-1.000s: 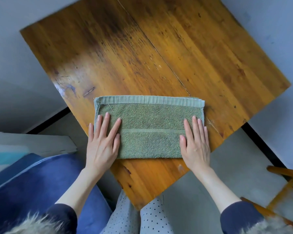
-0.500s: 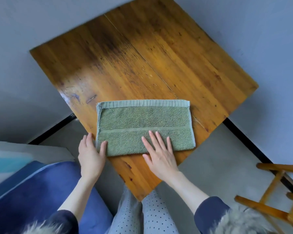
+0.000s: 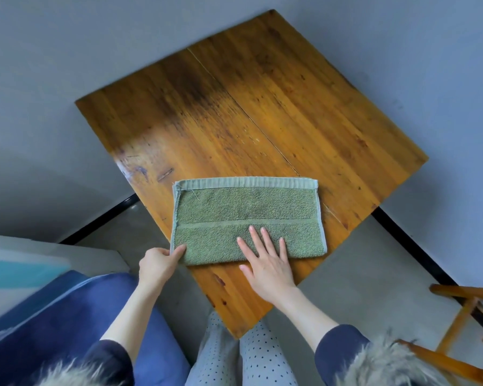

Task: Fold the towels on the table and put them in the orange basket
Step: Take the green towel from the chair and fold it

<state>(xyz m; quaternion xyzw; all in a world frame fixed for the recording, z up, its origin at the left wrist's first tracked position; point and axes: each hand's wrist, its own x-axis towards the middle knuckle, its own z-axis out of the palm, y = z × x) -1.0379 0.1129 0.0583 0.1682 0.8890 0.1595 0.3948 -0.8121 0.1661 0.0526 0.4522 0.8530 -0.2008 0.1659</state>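
A green towel [image 3: 246, 210], folded into a long rectangle, lies on the near corner of the wooden table [image 3: 234, 121]. My left hand [image 3: 158, 264] pinches the towel's near left corner, thumb on top and fingers under the edge. My right hand [image 3: 268, 260] rests flat on the towel's near half, fingers straight and spread. The orange basket is not in view.
A blue cushioned seat [image 3: 53, 316] sits at the lower left beside my legs. A wooden chair frame [image 3: 463, 330] stands at the lower right on the grey floor. The table's corner points toward me, with walls close behind it.
My right hand slid from the towel's right end to its middle. My left hand moved off the top of the towel to its near left corner and pinched it.
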